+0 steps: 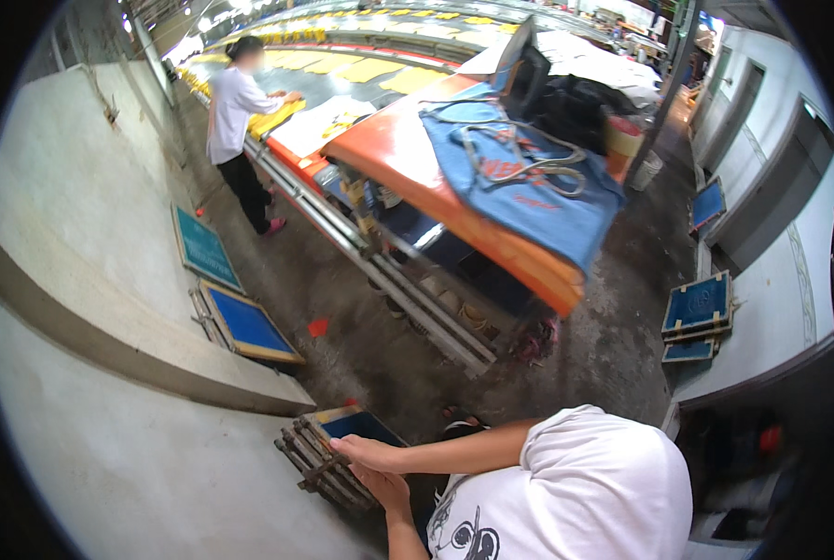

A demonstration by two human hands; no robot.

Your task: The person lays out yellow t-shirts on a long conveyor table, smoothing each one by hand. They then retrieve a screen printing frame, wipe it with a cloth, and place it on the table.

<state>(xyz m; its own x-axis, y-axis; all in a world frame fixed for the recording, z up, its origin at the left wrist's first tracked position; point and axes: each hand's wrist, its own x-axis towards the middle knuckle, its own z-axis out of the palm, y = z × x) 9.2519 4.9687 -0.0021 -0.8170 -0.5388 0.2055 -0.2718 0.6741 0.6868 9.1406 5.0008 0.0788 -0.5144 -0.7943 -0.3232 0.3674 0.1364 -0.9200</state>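
At the lower middle, a stack of wooden-framed screen printing frames (322, 469) leans by the white wall, its edges toward me. Blue mesh shows on the frame (368, 425) at its far side. My right hand (368, 455) reaches across from a white sleeve and closes on a frame's edge, thumb on the wood. Just below it, my left hand (386, 489) is closed at the same edge, its fingers partly hidden by the frames and my right hand.
Further along the wall lean a blue screen (247, 322) and a green screen (207, 248). An orange-topped table (389, 140) carries a blue cloth (538, 187) and a rope. A person in white (237, 121) handles yellow cloth at a long table. More screens (697, 308) lean at right.
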